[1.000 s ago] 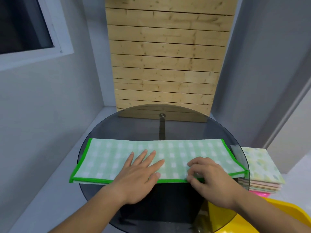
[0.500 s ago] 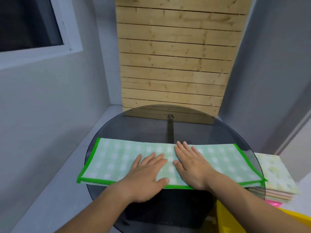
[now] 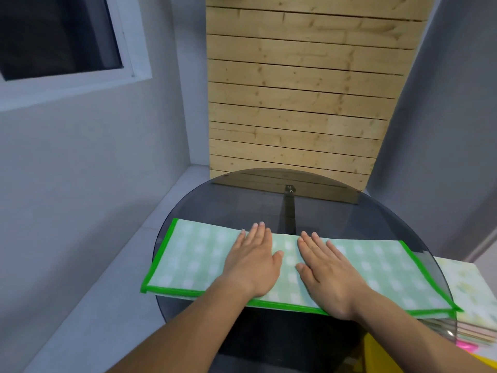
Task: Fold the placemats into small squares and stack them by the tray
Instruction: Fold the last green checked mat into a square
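Our left hand (image 3: 252, 262) and right hand (image 3: 325, 273) lie flat, palms down, fingers straight and close together. They rest side by side on the middle of the placemat (image 3: 193, 254). The placemat, green-checked with a green border, lies as a long folded strip across the near half of the round glass table (image 3: 336, 216). A stack (image 3: 462, 281) of folded mats sits just right of the table, with the yellow tray (image 3: 376, 356) near it.

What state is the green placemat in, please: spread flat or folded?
Folded into a long strip, not yet a small square: the placemat shows two layers along its near edge.
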A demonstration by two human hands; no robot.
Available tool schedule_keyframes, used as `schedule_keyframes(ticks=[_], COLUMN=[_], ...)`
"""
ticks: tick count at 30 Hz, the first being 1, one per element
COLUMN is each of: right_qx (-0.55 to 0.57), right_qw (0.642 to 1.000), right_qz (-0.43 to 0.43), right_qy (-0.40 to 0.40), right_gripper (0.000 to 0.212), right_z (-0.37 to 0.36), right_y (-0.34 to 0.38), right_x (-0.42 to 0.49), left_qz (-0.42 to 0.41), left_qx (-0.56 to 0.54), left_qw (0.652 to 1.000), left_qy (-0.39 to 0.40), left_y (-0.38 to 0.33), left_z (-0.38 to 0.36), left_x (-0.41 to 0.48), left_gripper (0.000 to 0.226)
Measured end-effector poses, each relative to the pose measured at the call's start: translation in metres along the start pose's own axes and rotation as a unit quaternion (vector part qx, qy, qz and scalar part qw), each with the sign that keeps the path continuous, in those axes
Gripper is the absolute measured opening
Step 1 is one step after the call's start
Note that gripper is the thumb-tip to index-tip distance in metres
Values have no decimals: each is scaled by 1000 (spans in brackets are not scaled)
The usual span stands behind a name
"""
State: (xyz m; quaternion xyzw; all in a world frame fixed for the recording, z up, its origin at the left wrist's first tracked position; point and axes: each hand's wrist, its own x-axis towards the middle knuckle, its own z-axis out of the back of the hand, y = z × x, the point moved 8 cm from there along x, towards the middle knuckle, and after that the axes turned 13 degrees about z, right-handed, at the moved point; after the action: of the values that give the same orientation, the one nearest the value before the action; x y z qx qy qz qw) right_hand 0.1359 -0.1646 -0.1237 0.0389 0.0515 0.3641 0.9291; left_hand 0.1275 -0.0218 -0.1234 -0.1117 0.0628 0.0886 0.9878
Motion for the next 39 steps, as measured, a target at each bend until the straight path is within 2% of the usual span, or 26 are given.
schedule_keyframes(ticks=[5, 8, 13, 15, 17, 19, 21, 29, 36, 39], right_qx=[3, 4, 7, 8, 10, 10, 9, 52, 25, 18], right_qw=[1000, 1000, 1000, 1000, 1000, 1000, 1000, 999, 988, 987], right_qz=[-3, -4, -3, -4, -3, -2, 1, -8, -152, -158], right_qy=[6, 8, 4, 0, 1, 2, 1, -9, -5, -3], right_gripper=[61, 62, 61, 61, 61, 61, 62, 66, 67, 68], right_z=[-2, -2, 0, 1, 1, 0, 0, 1, 9, 6], right_y=[-3, -3, -1, -1, 0, 0, -1, -12, -114, -119], right_x=[1, 1, 0, -1, -1, 0, 1, -3, -65, -69], left_qz=[123, 168, 209, 178, 51, -69, -113, -88, -80, -64], left_qx=[7, 25, 98, 113, 60, 1, -9, 53, 56, 54], left_qw=[992, 985, 973, 977, 996, 997, 993, 995, 995, 996], left_qy=[-19, -26, -18, -42, -52, -24, -14, -12, -2, 3], left_y=[83, 131, 135, 111, 63, 13, -13, -12, -10, -6], left_z=[17, 28, 35, 39, 37, 28, 15, -8, -8, -8], left_x=[6, 3, 1, 2, 4, -1, -2, 1, 1, 1], left_gripper=[74, 77, 73, 68, 66, 62, 58, 63, 64, 67])
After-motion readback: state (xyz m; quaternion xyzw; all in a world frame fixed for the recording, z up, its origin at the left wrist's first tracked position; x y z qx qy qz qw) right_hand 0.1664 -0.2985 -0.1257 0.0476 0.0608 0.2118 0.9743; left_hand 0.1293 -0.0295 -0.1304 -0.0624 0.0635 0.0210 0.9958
